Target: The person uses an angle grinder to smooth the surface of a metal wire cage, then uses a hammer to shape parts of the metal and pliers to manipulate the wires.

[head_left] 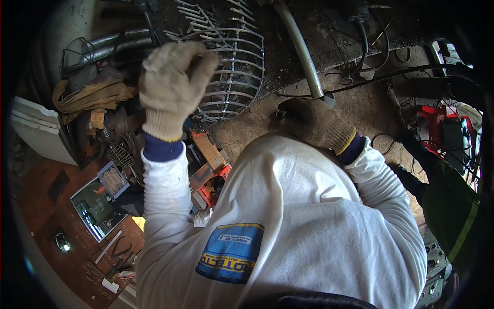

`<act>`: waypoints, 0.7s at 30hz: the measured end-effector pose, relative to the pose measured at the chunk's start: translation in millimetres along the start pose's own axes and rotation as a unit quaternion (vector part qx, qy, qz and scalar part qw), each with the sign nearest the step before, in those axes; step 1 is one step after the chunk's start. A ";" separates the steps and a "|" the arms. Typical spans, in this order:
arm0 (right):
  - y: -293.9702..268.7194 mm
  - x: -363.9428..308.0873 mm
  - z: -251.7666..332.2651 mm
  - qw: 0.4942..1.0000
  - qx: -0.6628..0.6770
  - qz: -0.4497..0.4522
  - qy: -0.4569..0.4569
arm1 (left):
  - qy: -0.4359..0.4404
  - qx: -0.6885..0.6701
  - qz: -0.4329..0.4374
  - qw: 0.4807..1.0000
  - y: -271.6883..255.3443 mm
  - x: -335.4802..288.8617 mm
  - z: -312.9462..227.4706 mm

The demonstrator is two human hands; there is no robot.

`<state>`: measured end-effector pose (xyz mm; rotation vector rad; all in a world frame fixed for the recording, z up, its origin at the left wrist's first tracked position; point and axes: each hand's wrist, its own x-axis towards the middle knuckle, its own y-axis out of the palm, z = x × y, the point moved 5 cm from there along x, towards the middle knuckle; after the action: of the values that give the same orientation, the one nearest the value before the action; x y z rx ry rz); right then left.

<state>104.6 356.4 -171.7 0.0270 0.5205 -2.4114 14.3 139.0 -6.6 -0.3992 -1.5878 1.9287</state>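
My left hand [172,85], in a beige knit glove, is raised at the left edge of a welded metal grille [234,72] made of curved bars. Its thumb stands apart from the curled fingers, and nothing shows between them. Whether it touches the grille I cannot tell. My right hand [314,121], gloved the same way, is held close in front of my body below the end of a metal pipe [301,51]. Its fingers are curled around something dark, mostly hidden by the glove and shadow.
Ridged metal rods [198,18] lie beyond the grille on a dark bench. Cables [363,46] run across the right side. To the left are a brown cloth [92,98] and a cluttered reddish-brown surface [49,221]. A red case [432,123] stands far right.
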 end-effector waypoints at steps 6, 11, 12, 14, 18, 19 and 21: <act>3.6 -2.2 -4.2 1.000 -0.003 -0.014 -0.012 | -0.074 -0.067 -0.026 0.995 -7.7 -16.8 -18.0; -1.5 -3.3 6.5 1.000 -0.001 -0.020 -0.020 | -0.032 -0.064 -0.121 0.990 -16.6 -16.3 -15.8; -2.4 -4.3 7.2 1.000 -0.004 -0.020 -0.002 | -0.040 -0.067 -0.077 0.994 -12.8 -15.5 -20.6; -5.2 -5.6 11.0 1.000 -0.009 -0.021 0.013 | -0.048 -0.068 -0.035 0.996 -7.4 -16.6 -20.2; -18.0 -9.2 32.1 0.995 -0.001 -0.090 -0.041 | -0.039 -0.087 -0.116 0.989 1.4 -15.0 5.1; -24.2 -9.9 38.0 0.991 0.012 -0.124 -0.056 | -0.043 -0.085 -0.143 0.985 2.6 -8.5 13.7; -34.0 -14.9 48.3 0.982 -0.009 -0.176 -0.069 | -0.061 -0.023 -0.129 0.989 10.8 3.0 25.5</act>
<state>100.7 371.2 -112.7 -0.2586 0.5180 -2.7268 -5.6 119.8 -10.5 -0.0890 -1.6730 1.7486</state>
